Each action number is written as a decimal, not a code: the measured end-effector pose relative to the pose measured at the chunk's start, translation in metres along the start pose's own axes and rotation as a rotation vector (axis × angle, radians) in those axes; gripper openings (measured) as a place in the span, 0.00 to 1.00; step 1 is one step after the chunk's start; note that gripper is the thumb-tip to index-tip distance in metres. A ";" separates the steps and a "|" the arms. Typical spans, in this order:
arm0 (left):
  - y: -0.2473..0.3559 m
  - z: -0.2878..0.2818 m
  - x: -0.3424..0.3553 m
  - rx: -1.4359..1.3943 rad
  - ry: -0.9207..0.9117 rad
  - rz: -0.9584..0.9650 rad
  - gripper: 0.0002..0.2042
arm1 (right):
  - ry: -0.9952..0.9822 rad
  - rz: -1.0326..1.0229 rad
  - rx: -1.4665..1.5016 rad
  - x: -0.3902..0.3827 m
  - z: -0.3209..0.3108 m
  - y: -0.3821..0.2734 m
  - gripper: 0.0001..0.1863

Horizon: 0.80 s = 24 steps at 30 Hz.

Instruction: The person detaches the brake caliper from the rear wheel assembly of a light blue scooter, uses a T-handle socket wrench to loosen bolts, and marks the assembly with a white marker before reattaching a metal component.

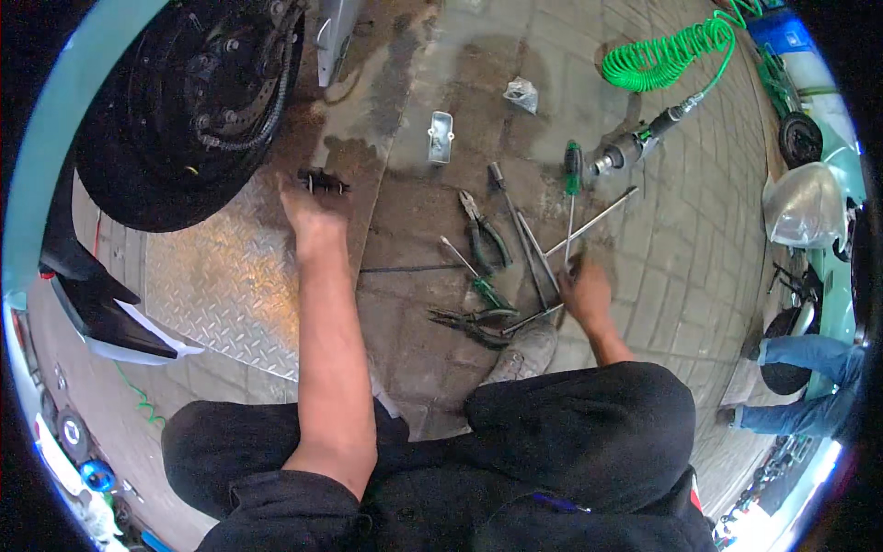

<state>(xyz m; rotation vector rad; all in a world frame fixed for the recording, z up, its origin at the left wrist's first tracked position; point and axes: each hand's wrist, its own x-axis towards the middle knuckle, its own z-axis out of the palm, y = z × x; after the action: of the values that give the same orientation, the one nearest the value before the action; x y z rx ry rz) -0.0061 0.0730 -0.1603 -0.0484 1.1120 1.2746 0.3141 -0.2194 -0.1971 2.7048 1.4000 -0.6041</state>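
In my left hand [315,216] is a small black brake caliper [322,182] with short metal pins, held beside the scooter's wheel [184,110]. The fingers are partly hidden behind it. My right hand [589,293] reaches down to the tools on the floor, its fingers bent in near the tip of a green-handled screwdriver [572,170]. What they pinch is too small to tell. Beside this hand lie a long T-handle wrench [593,221] and a socket bar [517,230]. Further left are pliers [483,235], a second green screwdriver [487,293] and another pair of pliers [469,324].
An air impact wrench [635,147] on a coiled green hose [667,60] lies at the far right. A small metal cover [441,138] and a clear plastic bag [521,95] are ahead. A treadplate [230,276] lies under the wheel. Another person's legs [800,386] stand at right.
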 end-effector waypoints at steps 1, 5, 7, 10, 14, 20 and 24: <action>0.000 0.006 -0.004 0.030 -0.028 -0.012 0.25 | 0.010 0.004 -0.001 0.009 0.000 0.006 0.19; 0.007 0.018 -0.015 -0.050 -0.165 -0.035 0.22 | 0.279 -0.104 -0.094 0.052 -0.007 0.013 0.19; 0.003 0.018 -0.017 -0.057 -0.070 -0.086 0.19 | 0.286 -0.103 -0.061 0.068 -0.007 0.029 0.20; -0.010 0.024 -0.033 -0.032 -0.088 -0.057 0.17 | 0.270 -0.005 0.147 0.096 0.010 0.062 0.18; -0.001 0.005 -0.023 -0.031 -0.020 -0.098 0.17 | 0.139 0.417 0.296 0.118 0.009 0.049 0.24; 0.000 0.018 -0.045 0.059 -0.295 -0.015 0.23 | -0.050 0.112 0.091 0.135 0.019 0.069 0.29; -0.032 0.028 -0.049 0.322 -0.182 -0.129 0.26 | 0.094 0.496 0.442 0.091 -0.016 0.052 0.31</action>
<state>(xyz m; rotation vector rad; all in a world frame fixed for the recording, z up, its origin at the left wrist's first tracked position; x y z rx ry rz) 0.0420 0.0422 -0.1298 0.2300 1.1241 0.9535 0.4073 -0.1759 -0.2217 3.2786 0.5981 -0.8214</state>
